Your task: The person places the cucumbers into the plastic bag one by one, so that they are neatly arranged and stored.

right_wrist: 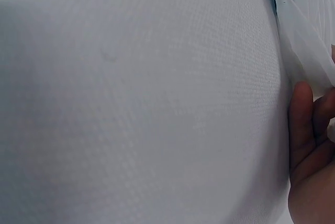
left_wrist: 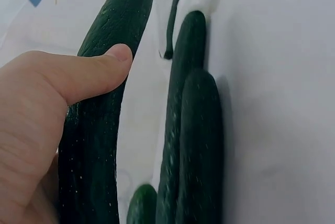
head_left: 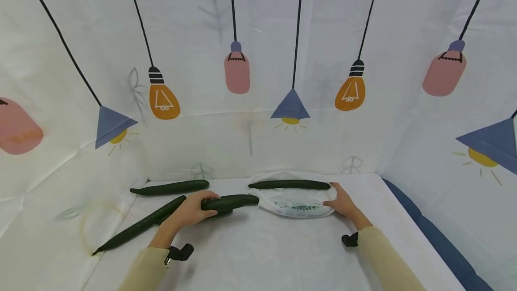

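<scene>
My left hand point(head_left: 193, 209) grips a dark green cucumber point(head_left: 236, 200), which points right toward the bag. In the left wrist view the thumb lies across this cucumber point(left_wrist: 91, 145), raised beside other cucumbers point(left_wrist: 201, 145) on the table. A white plastic bag point(head_left: 278, 204) with green print lies flat at the back of the table, one cucumber point(head_left: 288, 184) along its far part. My right hand point(head_left: 345, 203) holds the bag's right edge between thumb and fingers. In the right wrist view those fingers point(right_wrist: 302, 114) are at the bag's edge point(right_wrist: 303, 51), partly cut off by the frame.
One cucumber point(head_left: 169, 187) lies at the back left; another point(head_left: 137, 230) slants toward the table's left edge. The white table point(head_left: 278, 255) meets a printed curtain point(head_left: 258, 143) at the back. Something blue point(head_left: 436, 237) runs along the right side.
</scene>
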Tool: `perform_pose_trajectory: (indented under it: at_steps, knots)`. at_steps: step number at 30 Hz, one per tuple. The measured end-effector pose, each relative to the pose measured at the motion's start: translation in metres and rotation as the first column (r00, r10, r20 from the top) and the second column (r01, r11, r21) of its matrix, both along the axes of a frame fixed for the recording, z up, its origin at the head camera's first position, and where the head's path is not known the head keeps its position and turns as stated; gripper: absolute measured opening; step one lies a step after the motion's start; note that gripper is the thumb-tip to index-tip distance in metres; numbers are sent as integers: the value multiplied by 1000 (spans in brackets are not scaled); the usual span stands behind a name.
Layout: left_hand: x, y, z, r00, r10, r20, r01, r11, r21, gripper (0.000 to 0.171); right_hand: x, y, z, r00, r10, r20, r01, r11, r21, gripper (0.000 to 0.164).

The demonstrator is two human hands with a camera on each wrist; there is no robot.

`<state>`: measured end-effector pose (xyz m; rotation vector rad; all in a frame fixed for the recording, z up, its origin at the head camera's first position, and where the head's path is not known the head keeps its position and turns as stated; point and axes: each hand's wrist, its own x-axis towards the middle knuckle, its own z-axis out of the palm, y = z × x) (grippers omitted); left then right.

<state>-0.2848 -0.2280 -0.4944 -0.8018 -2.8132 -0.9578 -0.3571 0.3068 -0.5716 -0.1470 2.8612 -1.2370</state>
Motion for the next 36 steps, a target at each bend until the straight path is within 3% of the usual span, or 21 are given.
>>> perform_pose_trajectory:
  at_steps: [11,18,25,36]
  knots:
    - [-27,39,8,998,-65,-21,64,998,-19,35,0,-4,0,1000,1,-12,-1,1000,-8,86]
    - [-37,68,11,994,-103,24,104,994,-38,35,-3,-2,-3,1000,9,-2,-9,1000,-6,87]
    - [-56,100,19,989,-143,38,145,988,-55,35,-8,2,2,1000,5,-30,-6,1000,-24,84]
    - [-72,145,6,981,-185,64,189,980,-58,37,-4,2,-4,1000,6,-25,-6,1000,-28,85]
